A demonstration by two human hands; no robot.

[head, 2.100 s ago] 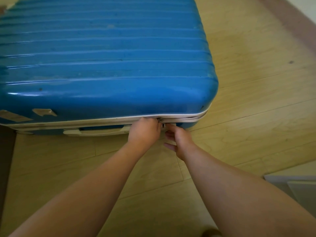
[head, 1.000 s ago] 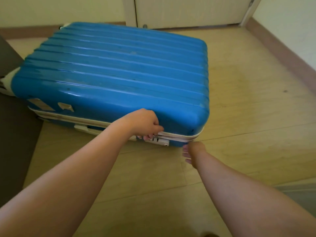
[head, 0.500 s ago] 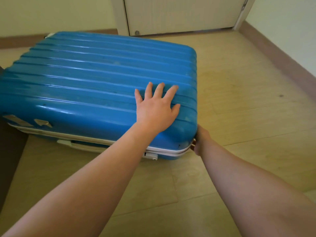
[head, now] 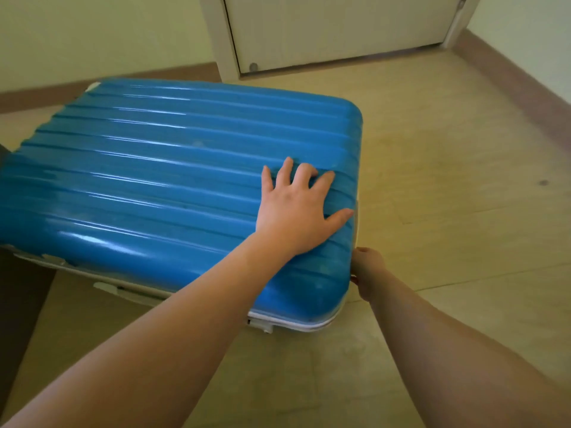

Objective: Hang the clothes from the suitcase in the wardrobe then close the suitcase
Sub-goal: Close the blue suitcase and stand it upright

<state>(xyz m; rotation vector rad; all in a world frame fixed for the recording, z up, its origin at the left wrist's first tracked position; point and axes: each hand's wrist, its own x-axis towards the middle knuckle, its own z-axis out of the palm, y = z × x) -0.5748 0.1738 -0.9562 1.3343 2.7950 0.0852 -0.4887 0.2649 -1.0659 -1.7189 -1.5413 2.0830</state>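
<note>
A blue ribbed hard-shell suitcase (head: 173,177) lies flat on the floor with its lid down. A white zipper band (head: 296,325) runs along its near edge and round the right corner. My left hand (head: 296,211) presses flat on the lid near the right corner, fingers spread. My right hand (head: 366,270) is at the suitcase's right side, fingers curled against the zipper seam; what they pinch is hidden behind the hand. No clothes are in view.
Light wooden floor (head: 448,186) stretches to the right and front. A closed white door (head: 333,26) stands behind the suitcase, with brown skirting along the walls. A dark surface (head: 15,304) borders the left edge.
My left hand left the zipper on the near edge and now lies flat on the lid. My right hand moved round the right corner and up the side seam.
</note>
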